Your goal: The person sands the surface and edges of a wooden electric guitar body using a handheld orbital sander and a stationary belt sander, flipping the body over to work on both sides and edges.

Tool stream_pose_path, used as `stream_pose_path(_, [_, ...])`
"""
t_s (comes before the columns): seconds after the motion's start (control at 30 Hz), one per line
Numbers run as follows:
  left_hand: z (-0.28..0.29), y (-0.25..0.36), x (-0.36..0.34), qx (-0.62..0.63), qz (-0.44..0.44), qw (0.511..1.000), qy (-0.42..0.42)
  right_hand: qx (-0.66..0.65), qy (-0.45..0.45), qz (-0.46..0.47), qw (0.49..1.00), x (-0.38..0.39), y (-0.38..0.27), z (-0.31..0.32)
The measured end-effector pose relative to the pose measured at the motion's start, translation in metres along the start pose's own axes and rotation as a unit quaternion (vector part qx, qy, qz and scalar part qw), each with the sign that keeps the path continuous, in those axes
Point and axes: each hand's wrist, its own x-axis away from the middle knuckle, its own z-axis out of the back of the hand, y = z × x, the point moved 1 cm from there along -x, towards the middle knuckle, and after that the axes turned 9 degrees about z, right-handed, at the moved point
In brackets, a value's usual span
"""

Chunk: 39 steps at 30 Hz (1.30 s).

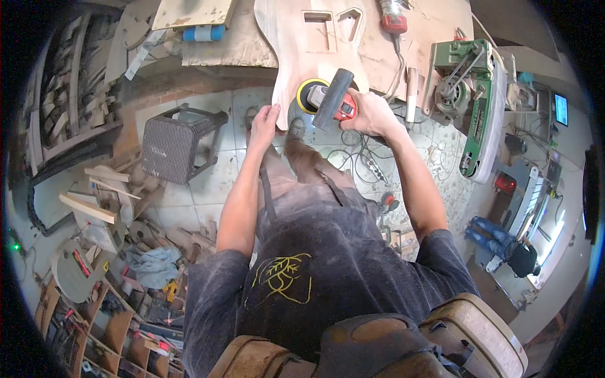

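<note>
A pale wooden electric-guitar body (293, 53) with routed cavities lies on the workbench, its near end jutting over the bench's edge. My left hand (268, 125) grips the tip of that near end on the left side, fingers closed round it. In my right hand (375, 114) is a red and grey power sander (347, 108) with a round yellow-rimmed pad. A thick dark cylinder (334, 99) on the sander hides part of it. The pad is at the near edge of the body; whether it touches the wood I cannot tell.
On the bench (246, 57) are a blue roll (203, 33) and a red corded power tool (394, 22). A green belt sander (482, 120) stands to the right. A dark stool (176, 142) and cables (362, 160) are on the floor. Shelving (116, 331) stands lower left.
</note>
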Motion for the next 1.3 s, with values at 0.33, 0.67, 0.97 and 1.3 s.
stream_pose_path(0.33, [0.001,-0.005,0.000,0.020,0.003,1.000,0.007,-0.029,-0.025,-0.039,0.999,0.025,0.011,0.009])
stream_pose_path(0.67, [-0.002,0.004,0.003,0.025,0.014,1.000,0.003,-0.017,0.028,0.010,0.999,-0.010,0.020,0.007])
stream_pose_path(0.97, [0.003,-0.004,-0.001,-0.012,-0.001,1.000,0.012,-0.007,0.008,0.014,1.000,-0.013,0.019,0.010])
stream_pose_path(1.3, [0.006,-0.019,-0.009,-0.036,-0.029,0.999,0.024,0.025,-0.077,0.014,0.997,-0.001,0.010,0.016])
